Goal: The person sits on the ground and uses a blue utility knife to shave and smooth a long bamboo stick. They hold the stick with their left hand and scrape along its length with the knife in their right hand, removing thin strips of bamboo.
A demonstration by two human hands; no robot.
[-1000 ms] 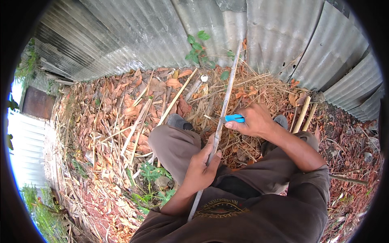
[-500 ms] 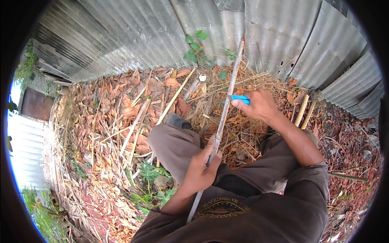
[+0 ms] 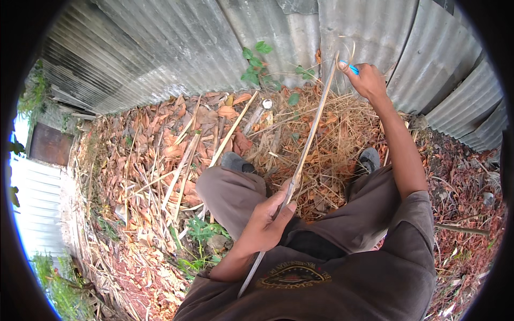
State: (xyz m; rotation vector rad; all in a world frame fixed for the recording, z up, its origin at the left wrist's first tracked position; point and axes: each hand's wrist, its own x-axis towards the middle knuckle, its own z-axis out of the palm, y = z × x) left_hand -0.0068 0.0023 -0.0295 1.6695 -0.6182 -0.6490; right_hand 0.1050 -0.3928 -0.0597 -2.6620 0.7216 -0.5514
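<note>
A long thin stick (image 3: 313,134), perhaps bamboo, slants from my lap up and away toward the metal fence. Around its lower part my left hand (image 3: 267,222) is closed, just in front of my shirt. My right hand (image 3: 369,81) grips a blue-handled knife (image 3: 350,68) close to the stick's far tip; the blade is hardly visible. A thin curled shaving (image 3: 352,51) stands out there beside the knife. Along the stick's upper length runs a pale strip.
A corrugated metal fence (image 3: 176,48) rises right behind the stick's far end. Dry leaves (image 3: 171,150) and several cut pieces of cane (image 3: 234,128) cover the ground at left. My shoes (image 3: 235,161) rest among dry straw (image 3: 332,144). Green plants (image 3: 201,230) grow by my left knee.
My right hand has slid the knife up and away along the stick, from its middle to its far tip. A curled shaving now shows there. My left hand keeps its hold.
</note>
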